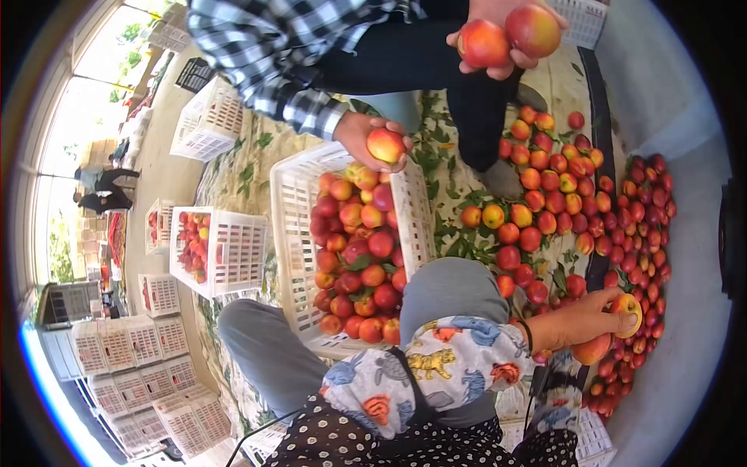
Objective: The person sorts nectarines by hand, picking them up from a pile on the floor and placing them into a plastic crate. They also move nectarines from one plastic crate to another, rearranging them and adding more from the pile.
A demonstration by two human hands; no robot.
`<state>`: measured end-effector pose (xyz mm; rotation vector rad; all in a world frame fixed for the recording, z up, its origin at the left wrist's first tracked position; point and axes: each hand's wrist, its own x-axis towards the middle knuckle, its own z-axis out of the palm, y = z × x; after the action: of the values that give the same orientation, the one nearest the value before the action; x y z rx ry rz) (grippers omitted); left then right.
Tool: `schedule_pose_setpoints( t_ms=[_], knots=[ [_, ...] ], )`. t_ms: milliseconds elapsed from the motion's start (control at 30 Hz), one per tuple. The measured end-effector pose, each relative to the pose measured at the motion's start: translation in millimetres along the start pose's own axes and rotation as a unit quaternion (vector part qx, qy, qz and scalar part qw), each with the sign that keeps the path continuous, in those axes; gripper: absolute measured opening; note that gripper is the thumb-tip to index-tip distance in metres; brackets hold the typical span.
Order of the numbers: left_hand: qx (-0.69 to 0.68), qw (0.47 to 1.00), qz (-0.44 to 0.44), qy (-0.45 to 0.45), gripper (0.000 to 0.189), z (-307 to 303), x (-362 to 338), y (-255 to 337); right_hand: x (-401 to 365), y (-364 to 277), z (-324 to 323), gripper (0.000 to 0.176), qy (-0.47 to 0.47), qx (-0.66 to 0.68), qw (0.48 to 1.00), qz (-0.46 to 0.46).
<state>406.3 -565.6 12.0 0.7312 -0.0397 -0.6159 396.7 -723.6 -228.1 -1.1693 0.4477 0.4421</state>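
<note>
On my feed, at the frame's right, my left hand (587,319) grasps a smooth, round yellow-red fruit (627,314) near a glossy heap (642,233); my right hand's state I can't tell.

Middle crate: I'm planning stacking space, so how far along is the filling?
Well along, I'd judge: fruit spreads across the crate. In hand: your left hand grips one fruit; the co-worker's hands hold three. Left: many loose fruits on the ground, if meant for crates.
</note>
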Motion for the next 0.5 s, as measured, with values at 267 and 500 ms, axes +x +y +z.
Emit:
schedule_pose_setpoints(
  t_ms=[267, 500],
  knots=[
    [0.177, 0.984, 0.029, -0.001, 0.046, -16, -76, 34, -137, -80, 82, 0.069, -0.165, 0.295, 0.941, -0.015],
    [0.212, 0.973, 0.081, 0.041, 0.053, -16, -192, 89, -177, -112, 143, 0.078, -0.219, -0.027, 0.954, -0.202]
  ],
)
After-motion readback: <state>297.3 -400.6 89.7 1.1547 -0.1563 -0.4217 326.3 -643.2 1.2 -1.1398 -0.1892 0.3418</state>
